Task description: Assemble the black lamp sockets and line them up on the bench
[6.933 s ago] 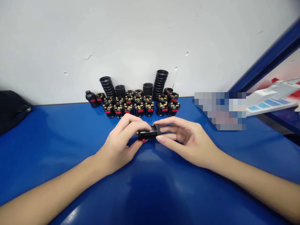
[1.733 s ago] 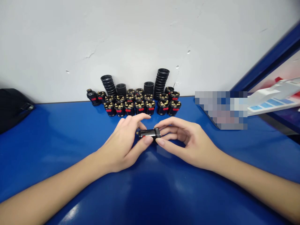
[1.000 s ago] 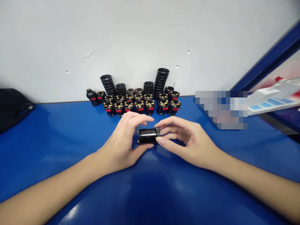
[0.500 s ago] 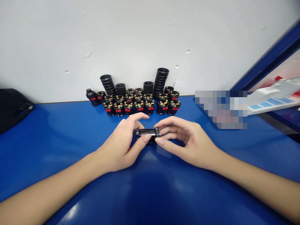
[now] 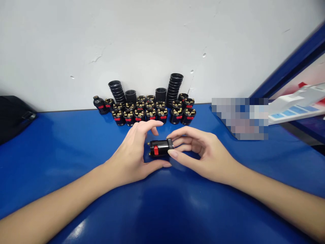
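Between my hands, a black cylindrical connector body (image 5: 162,148) lies sideways, with a red tab on its side facing me and brass terminals poking out of its left end. The fingertips and thumb of my right hand (image 5: 203,150) pinch the black ring at its right end. My left hand (image 5: 138,150) is open around the left end, thumb below and index finger above, apart from the body. Behind them stand several similar black parts (image 5: 151,117) with red tabs and brass terminals facing up.
Against the white wall (image 5: 152,40) rise two ribbed stacks of black rings (image 5: 174,89), with shorter black tubes (image 5: 160,95) between. A capped black connector (image 5: 99,105) stands at the row's left end. A black bag (image 5: 15,118) is far left; a white tray (image 5: 299,105) is at right.
My left thumb and fingers have come off the connector body and spread apart. The body has turned, so its red tab now shows. My right hand keeps its pinch.
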A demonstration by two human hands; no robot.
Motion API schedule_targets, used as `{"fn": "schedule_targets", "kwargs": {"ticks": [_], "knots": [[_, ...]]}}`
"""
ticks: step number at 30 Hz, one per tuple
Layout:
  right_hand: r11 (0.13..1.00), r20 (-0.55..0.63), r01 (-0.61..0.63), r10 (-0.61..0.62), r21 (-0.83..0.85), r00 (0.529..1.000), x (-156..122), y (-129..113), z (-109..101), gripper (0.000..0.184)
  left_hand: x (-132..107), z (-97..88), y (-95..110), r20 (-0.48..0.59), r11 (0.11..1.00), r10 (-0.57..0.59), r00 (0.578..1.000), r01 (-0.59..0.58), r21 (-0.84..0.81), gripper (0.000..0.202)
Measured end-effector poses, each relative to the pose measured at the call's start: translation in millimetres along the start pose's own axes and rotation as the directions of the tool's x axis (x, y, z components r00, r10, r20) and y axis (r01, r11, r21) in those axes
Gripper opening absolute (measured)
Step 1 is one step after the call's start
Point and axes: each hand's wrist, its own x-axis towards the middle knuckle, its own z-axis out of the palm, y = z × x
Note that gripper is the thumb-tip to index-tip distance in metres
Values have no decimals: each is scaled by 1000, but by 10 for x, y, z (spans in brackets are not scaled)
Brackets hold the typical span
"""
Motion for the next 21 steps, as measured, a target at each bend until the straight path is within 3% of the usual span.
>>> {"fn": "schedule_targets", "kwargs": {"ticks": [2, 4, 8, 12, 16, 21], "knots": [[1000, 2, 2, -2, 1, 1000, 0, -2, 3, 29, -1, -22, 24, 81, 993, -97, 992, 102, -59, 76], [1000, 7, 0, 0, 4, 1000, -4, 1, 1, 30, 8, -51, 54, 155, 979, -169, 973, 184, -89, 54], [1000, 11, -11, 11, 0, 1000, -13, 9, -9, 32, 30, -82, 90, 203, 966, -229, 952, 248, -73, 35], [1000, 7, -14, 14, -1, 1000, -5, 5, -10, 33, 9, -70, 82, 192, 971, -198, 961, 219, -93, 37], [1000, -4, -11, 11, 18, 1000, 7, 1, -15, 32, -20, -53, 56, 135, 980, -148, 980, 163, -111, 52], [1000, 1, -9, 9, 8, 1000, 1, 11, -29, 27, -13, -36, 19, 37, 999, -32, 999, 33, -35, 64]]}}
